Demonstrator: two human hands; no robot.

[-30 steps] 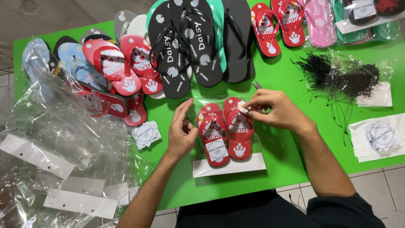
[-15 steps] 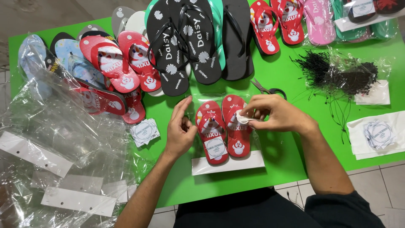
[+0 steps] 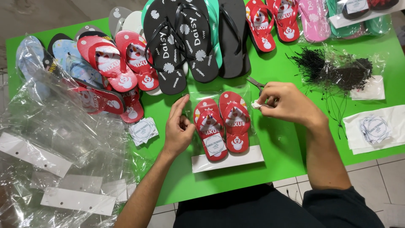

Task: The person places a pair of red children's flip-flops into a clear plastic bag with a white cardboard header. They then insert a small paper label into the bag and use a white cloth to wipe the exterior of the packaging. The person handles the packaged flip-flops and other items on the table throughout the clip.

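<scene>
**Small white tag pinched at the edge of a bagged pair of red sandals**

A pair of small red flip-flops [image 3: 222, 122] lies side by side in a clear plastic sleeve with a white card header [image 3: 228, 159], near the front edge of the green desk [image 3: 278, 147]. The left hand [image 3: 178, 128] rests just beside the left sandal, fingers loosely curled and holding nothing, its fingertips close to the sleeve. The right hand [image 3: 283, 102] is narrowed into a pinch on a small white tag [image 3: 256, 104], held just at the right rim of the right sandal. A pair of scissors [image 3: 255, 82] shows partly from behind that hand.

Judging by how things lie, several slips look possible. The tag is tiny and held only by the fingertips, so a loose pinch could drop it onto the sleeve or the desk. The left hand does not press on the pack, so a pull or push from the right side could slide the sleeve, which lies close to the desk's front edge, or skew the sandals out of line inside it. The scissors sit right under the right hand, where a knuckle could catch them. To the right, a heap of thin black loop strings [image 3: 333, 69] spreads loose strands toward the wrist; a sleeve or forearm could drag some along. The stacks of round printed labels [image 3: 373, 127] and the crumpled clear bags [image 3: 63, 139] lie well apart from the pack.
</scene>
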